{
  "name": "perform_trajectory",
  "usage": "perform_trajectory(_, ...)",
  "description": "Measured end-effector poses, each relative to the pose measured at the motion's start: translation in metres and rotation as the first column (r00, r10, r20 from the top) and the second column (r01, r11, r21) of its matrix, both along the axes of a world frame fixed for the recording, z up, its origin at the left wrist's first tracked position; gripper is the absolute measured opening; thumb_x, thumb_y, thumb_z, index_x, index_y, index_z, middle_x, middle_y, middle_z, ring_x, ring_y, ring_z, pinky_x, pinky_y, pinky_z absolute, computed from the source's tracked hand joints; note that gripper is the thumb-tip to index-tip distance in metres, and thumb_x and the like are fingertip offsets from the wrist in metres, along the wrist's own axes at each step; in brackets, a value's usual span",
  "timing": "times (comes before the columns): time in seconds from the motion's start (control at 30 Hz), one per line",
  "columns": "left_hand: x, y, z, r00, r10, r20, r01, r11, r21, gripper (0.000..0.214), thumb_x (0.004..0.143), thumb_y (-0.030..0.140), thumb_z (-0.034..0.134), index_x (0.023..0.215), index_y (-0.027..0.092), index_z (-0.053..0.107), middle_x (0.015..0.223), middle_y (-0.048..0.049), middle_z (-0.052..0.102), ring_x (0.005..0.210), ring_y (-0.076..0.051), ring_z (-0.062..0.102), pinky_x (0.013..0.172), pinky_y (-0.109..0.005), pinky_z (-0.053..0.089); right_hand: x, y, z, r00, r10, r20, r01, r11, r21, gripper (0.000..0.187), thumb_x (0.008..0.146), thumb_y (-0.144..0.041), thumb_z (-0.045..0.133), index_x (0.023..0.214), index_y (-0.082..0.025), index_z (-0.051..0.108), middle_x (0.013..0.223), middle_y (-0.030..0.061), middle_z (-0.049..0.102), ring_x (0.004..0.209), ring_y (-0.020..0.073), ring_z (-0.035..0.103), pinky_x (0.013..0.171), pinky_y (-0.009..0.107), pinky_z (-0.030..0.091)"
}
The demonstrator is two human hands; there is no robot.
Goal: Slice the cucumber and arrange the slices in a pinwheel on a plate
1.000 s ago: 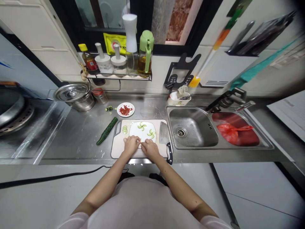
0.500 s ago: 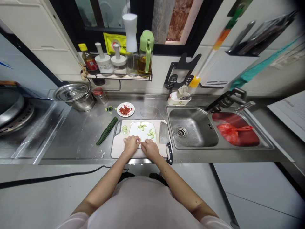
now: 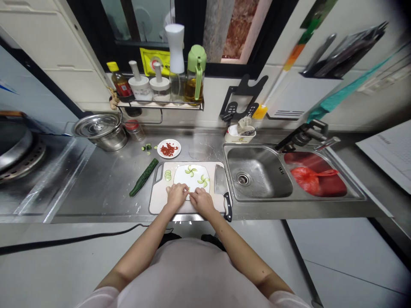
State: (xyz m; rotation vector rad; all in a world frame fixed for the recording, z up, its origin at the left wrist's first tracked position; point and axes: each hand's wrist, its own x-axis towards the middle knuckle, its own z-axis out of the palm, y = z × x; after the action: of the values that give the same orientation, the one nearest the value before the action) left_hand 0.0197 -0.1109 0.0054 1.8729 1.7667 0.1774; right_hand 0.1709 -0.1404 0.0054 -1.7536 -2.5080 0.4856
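At the left of our desk [image 3: 105, 179], the lidded steel pot [image 3: 111, 139] stands toward the wall, and nearer us lies a long dark-green cucumber [image 3: 143, 177], its long axis slanting from near-left to far-right, the far end close to the board. Beyond that end sits a round white plate of chopped red pieces [image 3: 169, 148]. Next comes the cream rectangular cutting board [image 3: 157, 201] with grey edging, lengthwise left to right, its handle slot at the left end. On its left part, a short column of overlapping pale-green slices [image 3: 168, 175] points away from us. Our left hand [image 3: 177, 196] reaches forward over the near edge of a white rounded-square plate [image 3: 181, 177] lying on the board, where two pale-green pinwheels of curved slices [image 3: 203, 181] fan outward. Our right hand [image 3: 201, 200] mirrors it; both have bent fingers, fingertips nearly meeting, with a pale-green speck there, though we cannot tell whether either grips it. At the board's right end, a black-handled broad steel knife [image 3: 221, 182] points its blade away and its handle toward us. Further right is a double-basin steel sink [image 3: 260, 171].
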Motion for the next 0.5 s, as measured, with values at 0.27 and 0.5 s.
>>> perform_trajectory(0.27,0.0009,-0.0016,0.0041,1.000,-0.001,-0.004,0.001,1.000,-0.008,0.017,0.088,0.030,0.054,0.097,0.026,0.067,0.096,-0.0051,0.068,0.102,-0.026,0.055,0.088,-0.040,0.030,0.0010,-0.0015,0.0016,1.000,-0.001,-0.002,0.001,1.000,0.004,0.031,0.098,-0.033,0.041,0.103,-0.022,0.070,0.096,0.0083,0.058,0.095,0.0196,0.048,0.077,0.028,0.038)
perform_trajectory(0.5,0.0015,-0.0032,0.0038,1.000,-0.004,-0.002,0.004,1.000,0.016,0.017,0.088,0.030,0.053,0.096,0.026,0.067,0.093,-0.0045,0.067,0.101,-0.025,0.055,0.087,-0.039,0.029,0.0005,-0.0018,0.0011,1.000,-0.014,0.003,0.014,1.000,0.005,0.032,0.098,-0.033,0.041,0.106,-0.022,0.069,0.099,0.0079,0.058,0.095,0.0195,0.048,0.075,0.027,0.038)
